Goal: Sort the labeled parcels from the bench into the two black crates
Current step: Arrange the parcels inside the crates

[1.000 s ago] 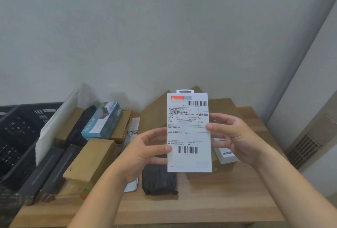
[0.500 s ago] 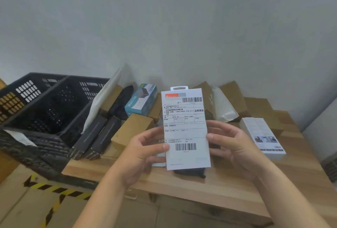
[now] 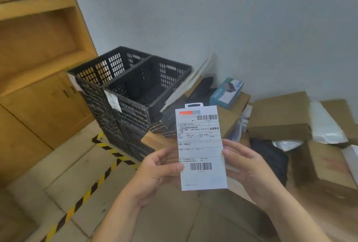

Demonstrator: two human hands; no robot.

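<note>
A flat white parcel (image 3: 201,148) with a shipping label and barcodes stands upright in front of me. My left hand (image 3: 157,170) pinches its left edge and my right hand (image 3: 246,168) holds its right edge, thumbs on the label side. Two black crates stand side by side to the left of the bench: the left crate (image 3: 96,71) and the right crate (image 3: 155,106), each with a paper tag on its front rim. The parcel is to the right of the crates and nearer to me.
On the bench (image 3: 155,141) lie brown cardboard boxes (image 3: 279,117), a blue and white box (image 3: 226,92), black packets (image 3: 269,156) and white mailers (image 3: 325,123). A wooden cabinet (image 3: 38,67) fills the left. Yellow-black tape (image 3: 91,189) crosses the tiled floor.
The view has swung left: both crates and the cabinet now show fully, and the bench has slid to the right. Both hands keep the same hold on the white parcel.
</note>
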